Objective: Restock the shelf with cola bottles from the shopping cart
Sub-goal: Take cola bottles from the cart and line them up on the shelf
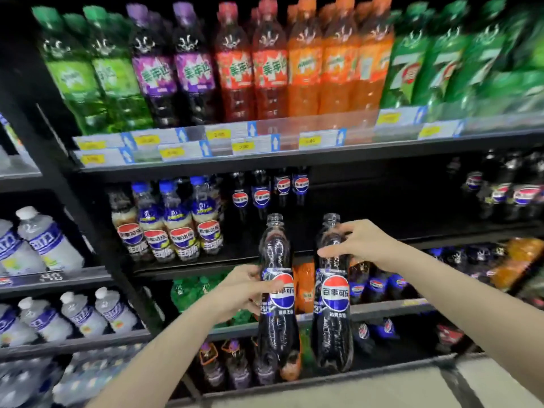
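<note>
Both hands are raised in front of the drinks shelving, each gripping one cola bottle upright. Left hand point(244, 287) wraps around the label band of the left cola bottle point(278, 293), fingers curled over its near side. Right hand point(357, 241) clasps the right cola bottle point(334, 293) higher up, at the shoulder just below the cap, thumb and fingers closed around it. These two bottles stand side by side, close but apart, held in the air before the middle shelf point(382, 228). That shelf has a dark open stretch behind the hands, with more cola bottles point(260, 195) at its back and pale-labelled cola bottles point(176, 225) to the left. Coloured soda bottles point(270, 63) fill the upper shelf above the price tags point(247, 142).
</note>
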